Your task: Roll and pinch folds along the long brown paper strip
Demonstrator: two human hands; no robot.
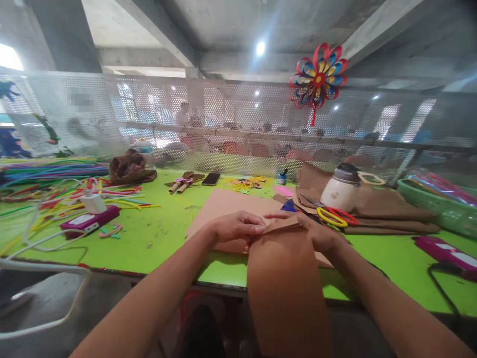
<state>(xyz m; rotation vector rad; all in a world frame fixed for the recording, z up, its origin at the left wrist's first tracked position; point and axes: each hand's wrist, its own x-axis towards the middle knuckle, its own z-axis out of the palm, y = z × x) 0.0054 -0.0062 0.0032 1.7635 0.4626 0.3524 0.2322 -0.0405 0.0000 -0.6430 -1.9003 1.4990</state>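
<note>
A long strip of brown paper [285,278] hangs over the table's front edge toward me, its top end folded over. My left hand [238,227] pinches the left end of that fold between thumb and fingers. On the right side, my right hand [315,231] is closed round the fold, its fingers partly hidden behind the paper. Beneath both hands a flat sheet of lighter brown paper [219,211] lies on the green table [156,233]. Scissors with yellow and red handles [331,217] rest just beyond my right hand, near a small dark blue piece [288,205].
Behind the scissors stand a white bottle [341,189] and folded brown cloth or paper [391,209]. A green basket [439,209] and purple power strip [447,253] are at right. Leftward lie another power strip [91,221], pipe cleaners [52,171] and a phone [211,179].
</note>
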